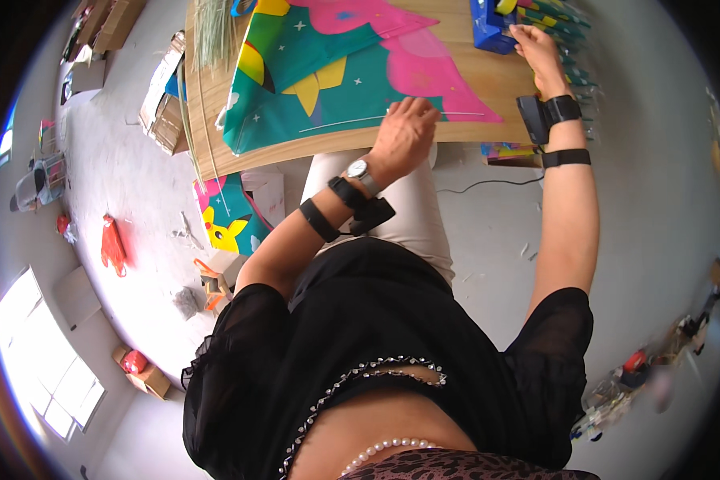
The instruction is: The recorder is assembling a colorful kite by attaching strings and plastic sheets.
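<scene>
A teal and pink printed kite-like sheet with yellow shapes and small white stars lies over the wooden table. Along its near edge runs a thin white rod. My left hand is over the rod with its fingers curled down and closed around it, while the rod shows on both sides of the hand. Farther right, my right hand is raised at a blue tape dispenser carrying a yellow roll. Its thumb and forefinger are pinched together beside the dispenser; anything between them is too small to make out.
Pale thin sticks are bundled at the table's far left. Packed colourful items stand beyond the right edge. Below the table's left side hangs another printed sheet. Cardboard boxes stand left, and a dark cable trails below.
</scene>
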The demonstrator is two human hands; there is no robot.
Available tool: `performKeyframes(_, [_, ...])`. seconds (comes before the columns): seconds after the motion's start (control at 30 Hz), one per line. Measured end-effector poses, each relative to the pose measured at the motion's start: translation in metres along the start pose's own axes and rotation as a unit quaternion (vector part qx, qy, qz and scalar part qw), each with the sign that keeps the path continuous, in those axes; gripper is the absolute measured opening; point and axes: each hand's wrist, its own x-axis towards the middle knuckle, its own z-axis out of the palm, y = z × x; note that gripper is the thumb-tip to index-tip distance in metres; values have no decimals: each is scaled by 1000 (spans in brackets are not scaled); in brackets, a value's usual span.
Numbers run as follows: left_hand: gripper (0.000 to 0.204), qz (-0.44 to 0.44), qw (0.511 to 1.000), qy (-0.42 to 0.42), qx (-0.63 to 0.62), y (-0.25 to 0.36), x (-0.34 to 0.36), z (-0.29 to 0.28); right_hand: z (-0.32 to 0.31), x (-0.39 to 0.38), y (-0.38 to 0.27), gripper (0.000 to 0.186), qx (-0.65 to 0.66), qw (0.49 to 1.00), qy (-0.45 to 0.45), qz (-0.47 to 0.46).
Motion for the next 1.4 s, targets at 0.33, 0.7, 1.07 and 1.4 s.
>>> performKeyframes(0.33, [31, -65, 992, 71, 87, -43, -46, -65, -15, 19, 43, 32, -19, 1000, -14, -1])
performKeyframes(0.7, [16, -155, 977, 76, 129, -126, -135, -124, -5, 6, 18, 32, -7, 1000, -2, 12])
performKeyframes(1.07, [14, -111, 979, 84, 150, -131, -129, -116, -5, -3, 0, 29, 14, 999, 28, 40])
performKeyframes(1.4, [13, -93, 980, 90, 153, -136, -129, -113, -6, -2, 0, 29, 2, 999, 25, 44])
